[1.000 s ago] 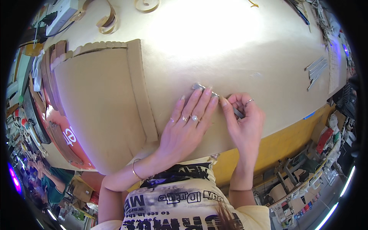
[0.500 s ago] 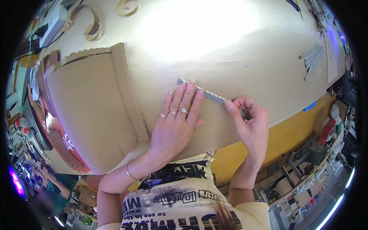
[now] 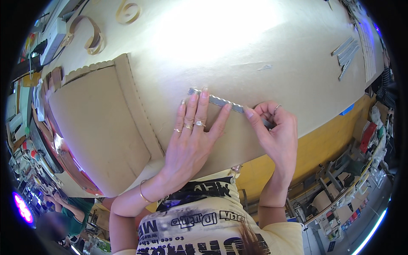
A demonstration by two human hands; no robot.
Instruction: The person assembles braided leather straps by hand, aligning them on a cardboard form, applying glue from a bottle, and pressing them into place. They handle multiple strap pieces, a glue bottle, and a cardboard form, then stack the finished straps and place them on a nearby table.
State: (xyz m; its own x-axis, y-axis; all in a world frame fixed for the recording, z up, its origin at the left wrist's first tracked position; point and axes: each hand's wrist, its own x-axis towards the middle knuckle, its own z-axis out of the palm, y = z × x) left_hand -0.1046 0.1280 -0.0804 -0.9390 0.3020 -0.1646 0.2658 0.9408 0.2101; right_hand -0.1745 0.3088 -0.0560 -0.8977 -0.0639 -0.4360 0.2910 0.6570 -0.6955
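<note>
A narrow grey strip (image 3: 219,102) with a braided, silvery edge lies slantwise on the pale covered tabletop (image 3: 289,80). My left hand (image 3: 190,129) rests flat over its far left part, fingers stretched out, with the index fingertip set apart further along the strip. Parts of the strip are hidden under these fingers. At the strip's near right end, my right hand (image 3: 274,131) pinches it between thumb and fingers. A grey bit of the strip shows inside the curled right fingers.
A large brown cardboard panel (image 3: 102,119) with a stitched border lies to the left. Several similar grey strips (image 3: 346,55) lie at the far right. Curled tan bands (image 3: 95,40) and a white power strip (image 3: 54,40) are at the far left. Another person (image 3: 74,214) is at the lower left.
My left index finger has spread away from the other fingers, along the strip toward my right hand. The whole view has shifted slightly. My right hand keeps its pinch.
</note>
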